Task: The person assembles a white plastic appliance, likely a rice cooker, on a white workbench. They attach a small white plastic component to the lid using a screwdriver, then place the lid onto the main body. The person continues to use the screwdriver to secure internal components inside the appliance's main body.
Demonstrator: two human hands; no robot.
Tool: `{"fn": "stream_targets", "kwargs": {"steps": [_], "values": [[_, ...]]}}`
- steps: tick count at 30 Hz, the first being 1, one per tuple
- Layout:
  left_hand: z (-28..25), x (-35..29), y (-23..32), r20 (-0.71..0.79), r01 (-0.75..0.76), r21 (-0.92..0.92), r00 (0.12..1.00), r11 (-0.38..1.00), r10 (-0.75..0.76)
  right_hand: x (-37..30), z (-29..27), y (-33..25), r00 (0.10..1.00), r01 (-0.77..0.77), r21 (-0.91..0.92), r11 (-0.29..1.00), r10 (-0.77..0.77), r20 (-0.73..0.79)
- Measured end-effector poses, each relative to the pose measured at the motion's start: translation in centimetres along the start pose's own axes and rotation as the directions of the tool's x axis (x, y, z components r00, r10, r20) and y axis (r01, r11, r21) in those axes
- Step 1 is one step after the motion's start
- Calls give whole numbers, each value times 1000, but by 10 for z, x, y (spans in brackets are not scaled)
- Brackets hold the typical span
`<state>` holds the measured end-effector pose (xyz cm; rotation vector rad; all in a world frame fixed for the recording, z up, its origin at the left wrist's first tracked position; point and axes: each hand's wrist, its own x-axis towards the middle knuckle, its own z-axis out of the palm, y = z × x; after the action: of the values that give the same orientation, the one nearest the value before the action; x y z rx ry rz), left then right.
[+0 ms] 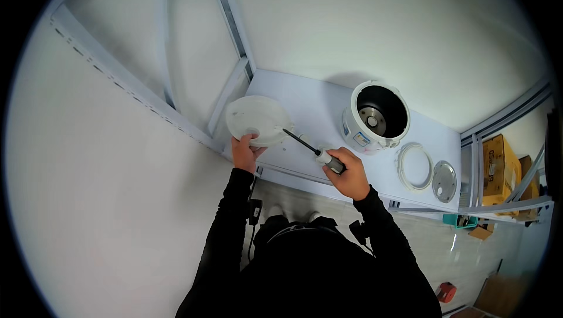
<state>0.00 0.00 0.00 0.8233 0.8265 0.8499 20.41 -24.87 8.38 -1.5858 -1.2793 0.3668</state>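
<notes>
My left hand (246, 151) grips the near edge of a white rounded plastic lid (257, 114), holding it tilted above the left end of the shelf. In my right hand (349, 176) is a screwdriver (305, 143) with a grey and white handle, my fingers wrapped round it. Its dark shaft points left, and the tip is at the right edge of the lid; whether it touches a screw is too small to tell. A white rice cooker body (359, 130), without a lid, stands upright to the right, showing a dark inside with a round metal plate at the bottom.
A white ring (400, 165) and a round grey metal disc (444, 181) lie on the white shelf (316, 92) at right. Metal posts (231, 16) frame it. Cardboard boxes (498, 168), a teal bin (460, 220) and a red object (446, 292) are farther right.
</notes>
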Motion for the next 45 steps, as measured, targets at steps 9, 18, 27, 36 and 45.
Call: {"fn": "stream_targets", "kwargs": {"steps": [9,18,27,36,45], "values": [[-10,45,-25,115,158,-32,981,987,-153,8,44,-6,982,-132,-55,990,123,-143],[-23,81,-36,123,154,40,980,987,-158,5,80,-27,963,-166,-127,978,133,-236],[-39,102,-26,164,-22,506,984,862,-70,-3,103,-46,941,-220,-144,965,171,-291],[-74,133,-42,186,-102,577,982,811,-9,3,111,-55,948,-212,-175,962,158,-277],[-51,89,-5,82,-191,735,977,651,195,1,109,-45,923,-186,-112,976,135,-360]]}}
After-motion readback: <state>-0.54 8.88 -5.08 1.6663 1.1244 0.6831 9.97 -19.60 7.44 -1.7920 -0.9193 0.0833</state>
